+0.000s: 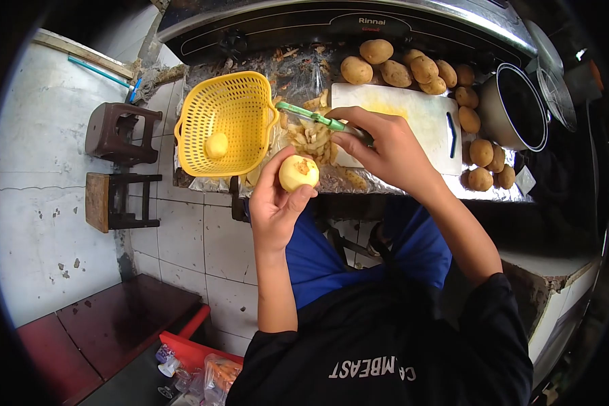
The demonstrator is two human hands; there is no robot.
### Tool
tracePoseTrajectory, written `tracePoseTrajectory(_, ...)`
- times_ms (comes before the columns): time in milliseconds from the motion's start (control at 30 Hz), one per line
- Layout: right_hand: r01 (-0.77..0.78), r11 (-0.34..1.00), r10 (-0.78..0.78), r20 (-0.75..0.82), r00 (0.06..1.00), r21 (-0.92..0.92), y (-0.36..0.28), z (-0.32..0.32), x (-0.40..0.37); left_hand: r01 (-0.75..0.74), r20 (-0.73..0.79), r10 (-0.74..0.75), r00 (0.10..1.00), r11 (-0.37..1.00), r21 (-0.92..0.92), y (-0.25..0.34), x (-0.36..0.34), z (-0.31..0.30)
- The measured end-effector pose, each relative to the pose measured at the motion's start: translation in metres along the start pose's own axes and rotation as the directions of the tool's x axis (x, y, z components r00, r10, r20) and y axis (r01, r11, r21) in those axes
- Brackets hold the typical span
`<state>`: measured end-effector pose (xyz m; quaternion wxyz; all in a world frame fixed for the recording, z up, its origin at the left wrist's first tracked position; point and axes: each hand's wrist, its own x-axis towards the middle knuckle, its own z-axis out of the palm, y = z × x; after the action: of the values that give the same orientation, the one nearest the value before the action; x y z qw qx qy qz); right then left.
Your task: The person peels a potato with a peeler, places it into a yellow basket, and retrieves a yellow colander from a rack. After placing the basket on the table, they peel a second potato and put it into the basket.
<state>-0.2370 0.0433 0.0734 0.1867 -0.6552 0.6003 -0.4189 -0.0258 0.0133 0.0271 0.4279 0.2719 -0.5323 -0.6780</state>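
Observation:
My left hand (275, 206) is wrapped round a mostly peeled potato (298, 174), which has a brown patch of skin on its upper side. In my right hand (386, 143) is a green peeler (323, 120), its head pointing left and apart from the potato. Under the peeler lies a heap of potato peelings (312, 139) on the foil-covered surface. To the left stands a yellow perforated basket (250, 84) with one peeled potato (216, 145) in it. A white cutting board (423, 111) lies beyond and beside my right hand.
Several unpeeled potatoes (424, 69) line the board's back and right sides. A dark-handled tool (451, 135) lies on the board. A metal pot (514, 108) stands at the right, a black stove front (284, 34) behind. Stools (118, 132) are on the left floor.

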Motion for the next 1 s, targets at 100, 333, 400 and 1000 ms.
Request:
tracePoseTrajectory(100, 0.009, 0.997, -0.010, 0.014, 1.000, 0.075, -0.007, 0.001, -0.005, 0.108, 0.043, -0.102, 0.994, 0.973, -0.202, 0.004, 0.004, 0.001)
tracePoseTrajectory(333, 0.043, 0.996, -0.045, 0.014, 0.999, 0.080, -0.017, -0.004, -0.012, 0.289, -0.004, -0.326, 0.945, 0.845, -0.449, 0.018, 0.014, 0.016)
tracePoseTrajectory(400, 0.065, 0.995, -0.065, 0.004, 0.998, 0.070, -0.016, -0.004, -0.014, 0.275, -0.050, -0.318, 0.947, 0.880, -0.388, 0.019, 0.017, 0.019)
tracePoseTrajectory(1000, -0.009, 0.999, 0.009, 0.010, 1.000, 0.046, -0.020, -0.010, -0.018, 0.231, -0.209, -0.287, 0.935, 0.939, -0.254, 0.019, 0.021, 0.027)
